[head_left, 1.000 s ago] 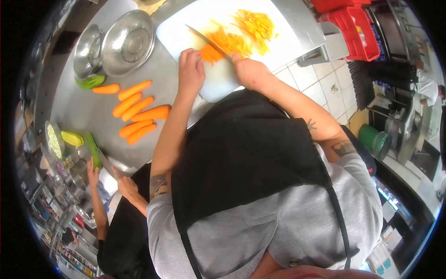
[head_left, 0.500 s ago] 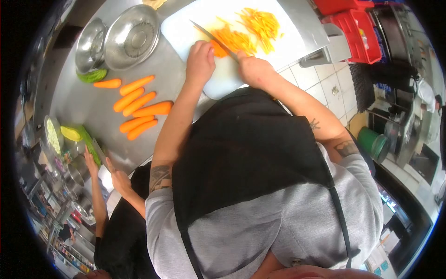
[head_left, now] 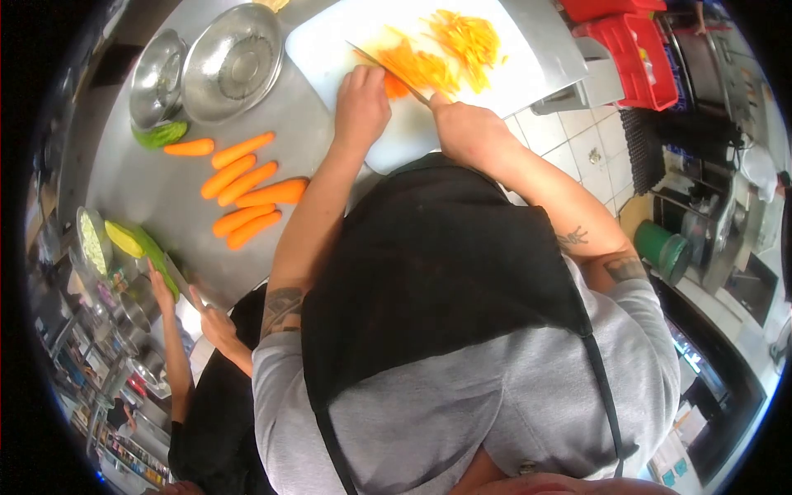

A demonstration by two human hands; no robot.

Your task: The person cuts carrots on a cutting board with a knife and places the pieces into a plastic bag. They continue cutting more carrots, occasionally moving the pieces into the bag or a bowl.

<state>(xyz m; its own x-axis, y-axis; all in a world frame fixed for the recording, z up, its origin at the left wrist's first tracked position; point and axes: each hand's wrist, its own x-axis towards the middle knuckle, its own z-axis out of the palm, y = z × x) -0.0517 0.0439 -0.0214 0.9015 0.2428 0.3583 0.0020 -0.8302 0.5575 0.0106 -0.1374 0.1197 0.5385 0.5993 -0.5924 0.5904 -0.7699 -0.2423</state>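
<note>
My right hand (head_left: 474, 132) is closed round the handle of a kitchen knife (head_left: 394, 74), whose blade slants up and left across the white cutting board (head_left: 404, 144). Curled fingers of my left hand (head_left: 363, 106) press on a carrot piece (head_left: 395, 86) just beside the blade; they hide part of it. Beyond the knife lies a heap of carrot strips (head_left: 425, 69), and a second pile of strips (head_left: 466, 45) sits farther off to the right on the board.
Several whole carrots (head_left: 239, 176) lie on the steel table (head_left: 157, 194), left of my forearm. Two metal bowls (head_left: 233, 66) stand behind them, near a green vegetable (head_left: 161, 134). At left, a co-worker's hands (head_left: 219, 326) work with a knife and a long green vegetable. Red crates (head_left: 631, 62) stand right.
My right hand and the knife have shifted slightly right and toward me. My left hand has turned a little, its fingers drawn closer together, still beside the blade.
</note>
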